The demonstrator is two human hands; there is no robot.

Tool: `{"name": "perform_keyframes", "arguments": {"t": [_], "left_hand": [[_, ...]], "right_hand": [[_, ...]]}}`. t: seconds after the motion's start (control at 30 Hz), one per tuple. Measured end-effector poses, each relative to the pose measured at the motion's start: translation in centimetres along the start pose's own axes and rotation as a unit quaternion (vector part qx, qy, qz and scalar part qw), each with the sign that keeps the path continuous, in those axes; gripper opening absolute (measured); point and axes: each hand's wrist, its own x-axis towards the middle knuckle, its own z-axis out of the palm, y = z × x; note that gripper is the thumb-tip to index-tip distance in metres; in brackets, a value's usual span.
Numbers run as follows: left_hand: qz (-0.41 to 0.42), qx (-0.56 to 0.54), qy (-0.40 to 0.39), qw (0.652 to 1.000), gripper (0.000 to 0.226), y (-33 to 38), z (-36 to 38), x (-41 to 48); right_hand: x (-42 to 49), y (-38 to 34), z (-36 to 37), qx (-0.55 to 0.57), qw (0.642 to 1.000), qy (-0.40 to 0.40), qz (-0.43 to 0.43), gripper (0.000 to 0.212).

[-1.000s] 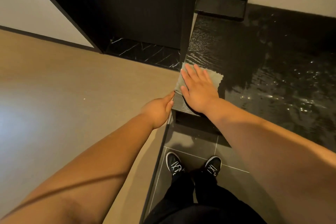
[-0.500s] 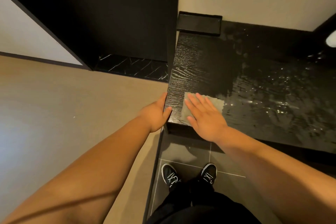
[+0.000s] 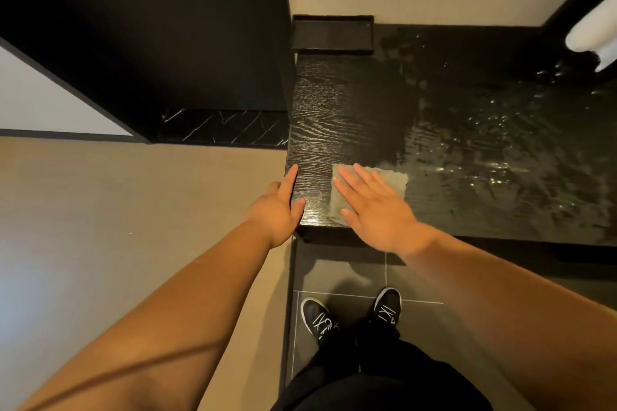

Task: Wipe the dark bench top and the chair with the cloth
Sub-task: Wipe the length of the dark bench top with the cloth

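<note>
Cloth (image 3: pixel 394 178) grey, flat on dark worktop (image 3: pixel 467 160) near front left corner. Right grip (image 3: pixel 377 210) released, fingers straight, palm pressing cloth down. Left grip (image 3: pixel 277 210) released, resting on worktop's left edge, thumb on top. Shallow black tray (image 3: pixel 332 33) at back left

The bench top (image 3: pixel 334 117) is black, with a fine pale wood grain of wavy, arched lines that glints white toward the right. The cloth (image 3: pixel 394 178) is plain grey-green. The tray (image 3: pixel 332 33) is black. A black strip (image 3: pixel 223 127) bears thin white veins. The tiles (image 3: pixel 334 270) are dark grey with pale grout lines. The surface (image 3: pixel 133 210) at left is plain beige. The shoes (image 3: pixel 317 317) are black with white laces, and the trousers (image 3: pixel 367 384) are black.
</note>
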Motion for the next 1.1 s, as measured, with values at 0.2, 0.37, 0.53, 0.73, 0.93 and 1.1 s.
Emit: {"name": "perform_keyframes", "arguments": {"t": [0.2,0.37,0.53,0.73,0.93,1.1], "left_hand": [[-0.033,0.051,0.085,0.995,0.071,2.2,1.3,0.1],[-0.029,0.081,0.161,0.983,0.069,4.5,1.9,0.5],[0.031,0.173,0.124,0.977,0.068,6.1,1.2,2.3],[0.019,0.148,0.143,0.978,0.074,7.2,2.7,3.0],[0.028,0.151,0.158,0.975,0.074,6.9,2.6,2.9],[0.032,0.146,0.159,0.976,0.074,6.9,2.5,2.8]], "right_hand": [[-0.6,-0.4,0.0,0.003,0.997,0.017,0.069,0.07],[-1.1,-1.1,0.7,0.017,1.0,0.006,0.008,0.069],[-2.7,5.6,-0.4,-0.009,0.999,0.01,0.038,0.07],[-2.1,3.7,-0.7,0.021,0.993,0.033,0.112,0.077],[-1.4,1.4,0.0,0.039,0.998,0.002,0.054,0.082],[-3.5,5.8,-0.5,0.003,0.996,0.022,0.085,0.08]]}}
